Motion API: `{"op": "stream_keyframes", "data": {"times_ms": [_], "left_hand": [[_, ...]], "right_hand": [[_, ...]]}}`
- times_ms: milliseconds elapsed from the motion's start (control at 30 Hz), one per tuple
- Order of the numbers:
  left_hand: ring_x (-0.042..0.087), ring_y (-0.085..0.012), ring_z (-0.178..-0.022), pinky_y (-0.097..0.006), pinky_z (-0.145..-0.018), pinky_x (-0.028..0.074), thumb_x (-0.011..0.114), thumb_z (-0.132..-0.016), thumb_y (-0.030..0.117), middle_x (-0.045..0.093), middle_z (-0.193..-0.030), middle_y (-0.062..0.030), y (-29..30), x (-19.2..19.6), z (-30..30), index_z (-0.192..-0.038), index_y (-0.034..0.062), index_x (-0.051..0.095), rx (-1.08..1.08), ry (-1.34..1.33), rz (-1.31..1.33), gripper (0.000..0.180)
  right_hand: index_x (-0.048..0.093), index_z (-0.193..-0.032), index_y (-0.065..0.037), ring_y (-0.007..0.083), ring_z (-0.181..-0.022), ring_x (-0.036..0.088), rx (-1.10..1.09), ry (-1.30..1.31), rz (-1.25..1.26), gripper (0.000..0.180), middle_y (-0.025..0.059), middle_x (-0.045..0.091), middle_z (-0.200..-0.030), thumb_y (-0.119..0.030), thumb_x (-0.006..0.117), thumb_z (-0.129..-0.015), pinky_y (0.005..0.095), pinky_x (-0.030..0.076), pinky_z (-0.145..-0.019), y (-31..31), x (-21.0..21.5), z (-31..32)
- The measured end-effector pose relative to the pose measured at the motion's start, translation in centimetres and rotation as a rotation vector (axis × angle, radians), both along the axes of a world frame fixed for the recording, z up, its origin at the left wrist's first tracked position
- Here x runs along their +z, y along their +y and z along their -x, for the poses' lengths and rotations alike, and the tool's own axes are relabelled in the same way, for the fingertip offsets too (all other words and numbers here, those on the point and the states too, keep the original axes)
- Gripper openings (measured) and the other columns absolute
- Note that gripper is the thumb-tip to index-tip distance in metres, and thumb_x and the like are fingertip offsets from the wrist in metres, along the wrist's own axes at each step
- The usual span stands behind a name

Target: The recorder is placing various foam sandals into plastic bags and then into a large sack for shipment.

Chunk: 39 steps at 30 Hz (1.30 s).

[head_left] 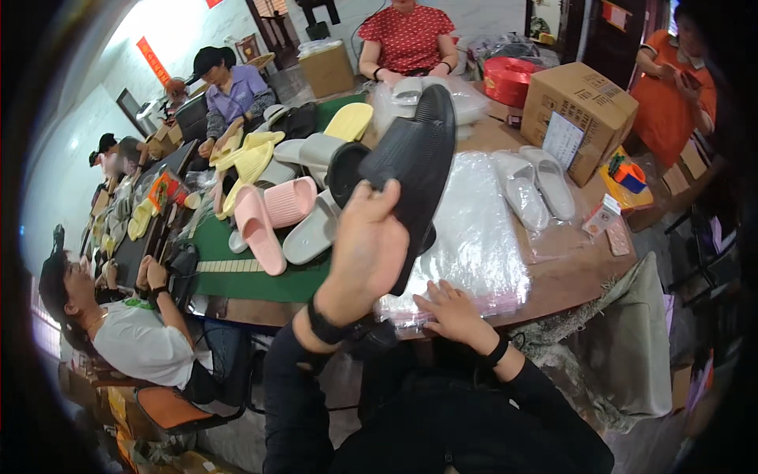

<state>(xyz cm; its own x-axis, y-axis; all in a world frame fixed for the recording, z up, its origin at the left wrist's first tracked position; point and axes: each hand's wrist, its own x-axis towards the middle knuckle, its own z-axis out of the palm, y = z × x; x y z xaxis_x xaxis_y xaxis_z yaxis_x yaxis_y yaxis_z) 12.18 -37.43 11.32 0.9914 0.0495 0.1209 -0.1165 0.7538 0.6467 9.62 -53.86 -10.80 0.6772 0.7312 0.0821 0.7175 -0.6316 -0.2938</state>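
Observation:
My left hand (365, 249) grips a black slide slipper (422, 158), raised and tilted above the table with its toe end away from me. More black slipper shows behind the hand, partly hidden, so I cannot tell whether it belongs to a held pair. My right hand (458, 316) lies with spread fingers on the near edge of a stack of clear plastic bags (483, 225). Left of the held slipper are pink slippers (260, 225), grey slippers (312, 233) and yellow slippers (254, 162), heaped loosely.
A green mat (225, 245) covers the table's left part. At right lie bagged light grey slippers (525, 189), a cardboard box (579, 114), a red roll (508, 81) and an orange tape dispenser (626, 172). Several people are around; one in white (150, 344) sits at my left.

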Motion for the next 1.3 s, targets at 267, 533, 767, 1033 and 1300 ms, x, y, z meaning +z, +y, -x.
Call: {"op": "stream_keyframes", "data": {"times_ms": [267,533,767,1033,1300], "left_hand": [[0.031,-0.0238,-0.133,-0.031,-0.109,0.023,0.053,-0.089,0.003,0.034,-0.144,-0.0098,-6.0,-12.0,-4.0,-0.144,0.0052,0.022,-0.206,0.231,-0.211,0.064],[0.041,-0.0332,-0.122,-0.037,-0.103,0.034,0.053,-0.085,-0.001,0.042,-0.130,-0.0184,-1.0,-20.7,2.8,-0.128,-0.0019,0.040,-0.056,-0.046,-1.345,0.045],[0.045,-0.0437,-0.110,-0.048,-0.093,0.039,0.057,-0.077,0.000,0.047,-0.120,-0.0277,-0.3,-23.0,4.8,-0.109,0.0036,0.055,0.214,-0.124,-1.582,0.033],[0.046,-0.0419,-0.110,-0.049,-0.094,0.039,0.060,-0.078,0.009,0.044,-0.131,-0.0286,-1.0,-23.4,4.3,-0.117,0.0164,0.065,0.163,-0.169,-1.910,0.040],[0.046,-0.0402,-0.107,-0.049,-0.091,0.040,0.062,-0.077,0.011,0.047,-0.126,-0.0260,-0.9,-23.1,4.3,-0.112,0.0174,0.068,0.220,-0.185,-1.867,0.036]], "right_hand": [[0.050,-0.131,-0.019,0.0398,-0.123,0.042,0.016,0.038,0.004,0.063,0.0177,0.046,-0.132,-0.031,0.072,-0.073,0.0476,0.038,-0.100,-0.4,1.3,0.2],[0.053,-0.123,-0.005,0.0372,-0.116,0.050,0.192,0.264,-0.109,0.049,0.0222,0.054,-0.124,-0.026,0.065,-0.080,0.0448,0.042,-0.096,-2.4,3.4,-2.3],[0.036,-0.141,-0.011,0.0403,-0.107,0.056,-0.030,0.318,-0.345,0.061,0.0246,0.057,-0.119,-0.028,0.061,-0.088,0.0405,0.045,-0.090,0.3,12.3,-9.0],[0.041,-0.139,-0.012,0.0477,-0.130,0.031,-0.230,0.185,0.146,0.071,0.0337,0.034,-0.139,-0.061,0.045,-0.088,0.0516,0.027,-0.107,3.6,8.3,-17.1],[0.050,-0.134,-0.018,0.0389,-0.142,0.013,-0.101,0.293,0.000,0.063,0.0308,0.021,-0.147,-0.057,0.054,-0.085,0.0501,0.015,-0.112,4.7,7.2,-20.9]]}}
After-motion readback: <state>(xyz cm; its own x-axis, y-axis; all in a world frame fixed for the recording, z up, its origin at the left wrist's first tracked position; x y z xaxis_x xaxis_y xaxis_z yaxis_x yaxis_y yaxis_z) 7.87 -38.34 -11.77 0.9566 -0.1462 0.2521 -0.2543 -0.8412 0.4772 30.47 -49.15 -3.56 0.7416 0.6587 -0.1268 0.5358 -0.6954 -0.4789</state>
